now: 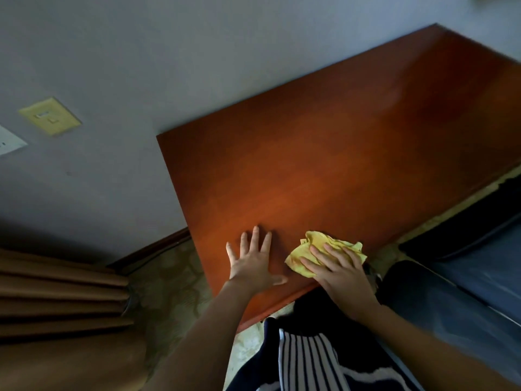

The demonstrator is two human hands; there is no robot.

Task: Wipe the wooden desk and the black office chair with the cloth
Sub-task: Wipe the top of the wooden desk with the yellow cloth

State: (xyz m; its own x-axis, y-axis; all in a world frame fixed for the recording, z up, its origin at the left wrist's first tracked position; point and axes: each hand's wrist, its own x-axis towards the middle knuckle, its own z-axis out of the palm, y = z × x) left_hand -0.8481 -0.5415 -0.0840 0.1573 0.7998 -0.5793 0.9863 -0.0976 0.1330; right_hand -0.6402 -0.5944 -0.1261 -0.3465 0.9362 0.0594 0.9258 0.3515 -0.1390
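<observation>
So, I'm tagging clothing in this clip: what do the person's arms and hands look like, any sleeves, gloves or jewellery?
Both forearms are bare up to the frame edge, no sleeves in view. The left hand and right hand wear no gloves, and no rings, watch or bracelets show on fingers or wrists. A dark garment with white vertical stripes shows below the arms.

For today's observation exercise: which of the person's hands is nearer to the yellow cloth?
Right. The right hand lies on the yellow cloth, its fingers spread over it. The left hand rests flat on the desk beside it, apart.
</observation>
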